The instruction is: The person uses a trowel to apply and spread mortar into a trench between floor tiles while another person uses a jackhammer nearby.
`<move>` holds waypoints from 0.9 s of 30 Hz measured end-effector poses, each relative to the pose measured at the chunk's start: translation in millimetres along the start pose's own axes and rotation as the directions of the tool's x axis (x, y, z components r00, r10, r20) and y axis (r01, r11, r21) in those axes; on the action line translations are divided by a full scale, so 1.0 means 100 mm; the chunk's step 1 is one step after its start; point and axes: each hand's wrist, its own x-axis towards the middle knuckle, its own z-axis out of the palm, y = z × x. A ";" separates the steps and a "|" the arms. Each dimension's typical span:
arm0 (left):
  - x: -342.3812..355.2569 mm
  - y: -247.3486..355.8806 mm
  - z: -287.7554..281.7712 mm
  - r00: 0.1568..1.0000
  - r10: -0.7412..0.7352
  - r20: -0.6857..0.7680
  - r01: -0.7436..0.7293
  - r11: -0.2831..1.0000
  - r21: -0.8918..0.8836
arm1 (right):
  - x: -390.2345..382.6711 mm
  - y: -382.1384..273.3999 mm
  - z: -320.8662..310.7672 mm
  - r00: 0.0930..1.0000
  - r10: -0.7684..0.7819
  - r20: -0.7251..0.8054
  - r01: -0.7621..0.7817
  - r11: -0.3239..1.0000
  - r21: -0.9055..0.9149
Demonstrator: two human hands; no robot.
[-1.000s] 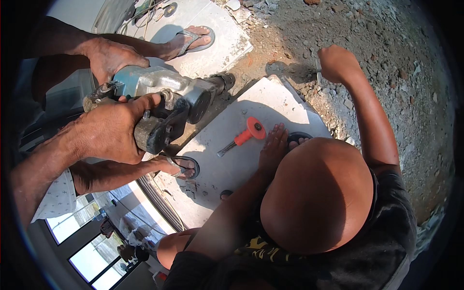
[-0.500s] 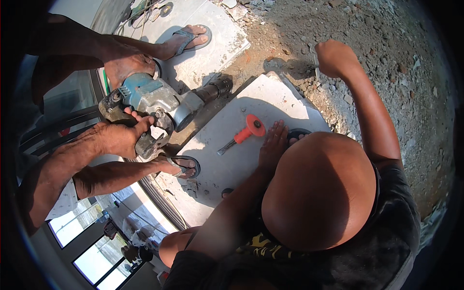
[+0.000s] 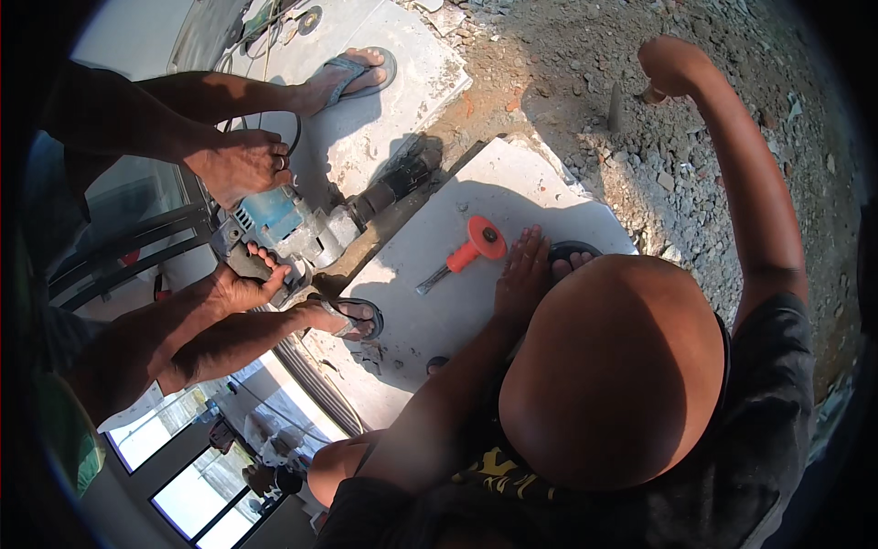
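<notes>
- Far left, well apart from the left hand, a co-worker's two arms reach in; one bent hand [image 3: 242, 165] lies over a blue power tool [image 3: 274, 215], the other hand [image 3: 240, 287] is curled about its rear handle.
- The power tool's nose points up and to the right, toward the gap between the slabs, left of both of the person's hands.
- The co-worker's nearer foot [image 3: 353, 318], in a sandal, is on the slab [image 3: 421, 329], left of the left hand.
- The chisel [image 3: 462, 252], with its red grip and round guard, lies on the slab just left of the left hand; the guard is nearest the fingers and the metal tip points down and to the left.
- The left hand [image 3: 521, 274] is spread flat, palm down on the slab, fingers straight and close together, pointing away from the body; it has hold of nothing. Its forearm slants up from the lower edge.
- A dark sandal [image 3: 576, 248] with toes showing is just right of the left hand.
- A grey strip [image 3: 615, 108] stands in the rubble [image 3: 796, 183], just left of the right hand.
- The right hand [image 3: 672, 69], well ahead of the left, is a tight fist, wrist bent inward, arm reaching far forward; a brownish stub [image 3: 653, 94] shows beneath it, and I cannot tell what it belongs to.
</notes>
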 end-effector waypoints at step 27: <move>0.00 -0.11 0.20 0.999 0.011 -0.038 -0.011 1.000 0.014 | 0.07 -0.28 0.63 0.825 0.239 -0.512 0.341 0.513 0.788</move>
